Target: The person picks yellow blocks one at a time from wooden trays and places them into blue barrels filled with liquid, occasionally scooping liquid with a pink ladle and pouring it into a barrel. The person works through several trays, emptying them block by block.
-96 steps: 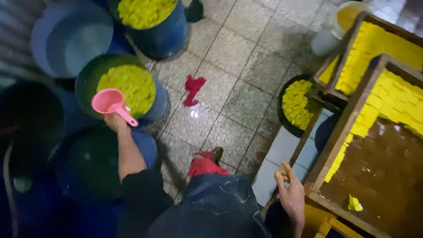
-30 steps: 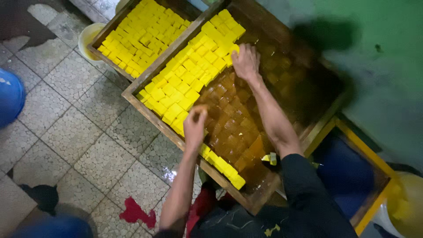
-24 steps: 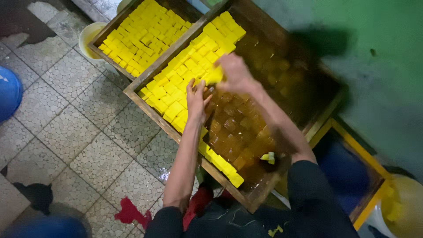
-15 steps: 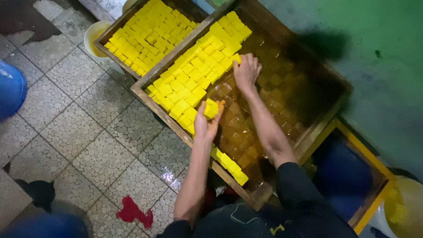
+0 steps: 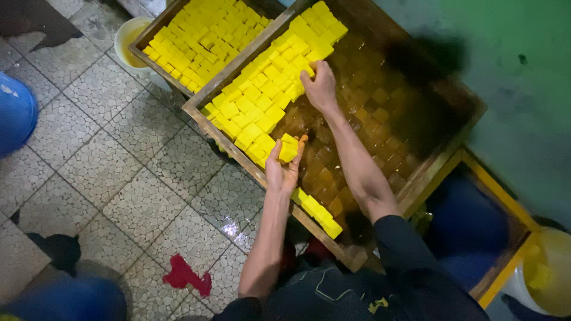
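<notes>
A wooden tray (image 5: 441,156) holds rows of yellow cubes (image 5: 267,89) on its left half and wet dark brown squares on its right half. My left hand (image 5: 283,166) is at the tray's near edge, fingers curled around one yellow cube (image 5: 288,148). My right hand (image 5: 321,86) reaches farther in and presses on the yellow cubes at the edge of the rows, by the brown area. A short strip of yellow cubes (image 5: 315,209) lies along the tray's near rim.
A second wooden tray (image 5: 143,44) full of yellow cubes lies beyond, over a pale bucket (image 5: 128,38). Blue barrels (image 5: 15,110) stand at the left on the wet tiled floor. A red scrap (image 5: 185,275) lies on the tiles. A yellow-framed crate (image 5: 505,261) is at the right.
The view swung from the barrels and pink scoop to the trays. My left hand picked up a yellow cube; my right hand moved from the brown area to the yellow rows.
</notes>
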